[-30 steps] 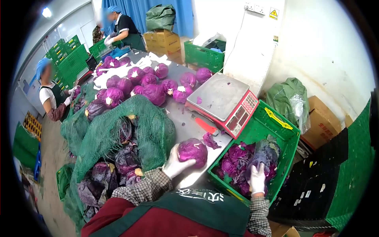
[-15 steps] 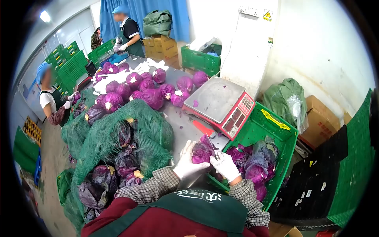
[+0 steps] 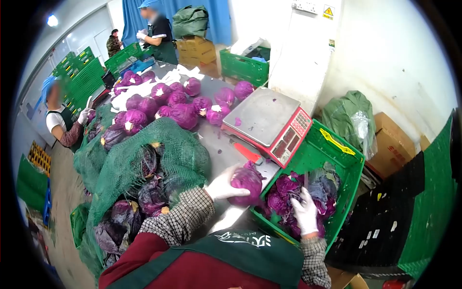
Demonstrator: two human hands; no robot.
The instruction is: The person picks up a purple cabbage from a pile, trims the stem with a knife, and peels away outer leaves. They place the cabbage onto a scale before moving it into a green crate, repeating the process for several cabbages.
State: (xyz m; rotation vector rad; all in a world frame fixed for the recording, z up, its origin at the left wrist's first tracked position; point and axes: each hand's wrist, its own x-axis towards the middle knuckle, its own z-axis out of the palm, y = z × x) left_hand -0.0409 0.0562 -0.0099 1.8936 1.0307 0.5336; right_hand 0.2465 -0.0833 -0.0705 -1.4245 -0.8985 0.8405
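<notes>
In my gloved left hand (image 3: 224,187) is a trimmed red cabbage (image 3: 247,186), held over the near edge of the metal table (image 3: 216,161). A loose leaf hangs at its upper side. My gloved right hand (image 3: 304,212) is closed on a knife (image 3: 306,180), its narrow blade pointing up and away from me. That hand is above a green crate (image 3: 337,168) holding purple cabbage leaves (image 3: 284,195) and greyish outer leaves (image 3: 323,188). The knife's handle is hidden by my fingers.
A red scale (image 3: 269,123) stands beyond the crate, with a red-handled tool (image 3: 246,152) beside it. Green netting (image 3: 178,154) with untrimmed cabbages (image 3: 120,221) lies left. Trimmed cabbages (image 3: 183,115) cover the far table. Two co-workers (image 3: 161,38) (image 3: 60,115) stand beyond.
My right hand and the knife have moved right, from the cabbage to over the crate. The cabbage stays in my left hand, now rounder and smoother in view. The left co-worker's hand has risen.
</notes>
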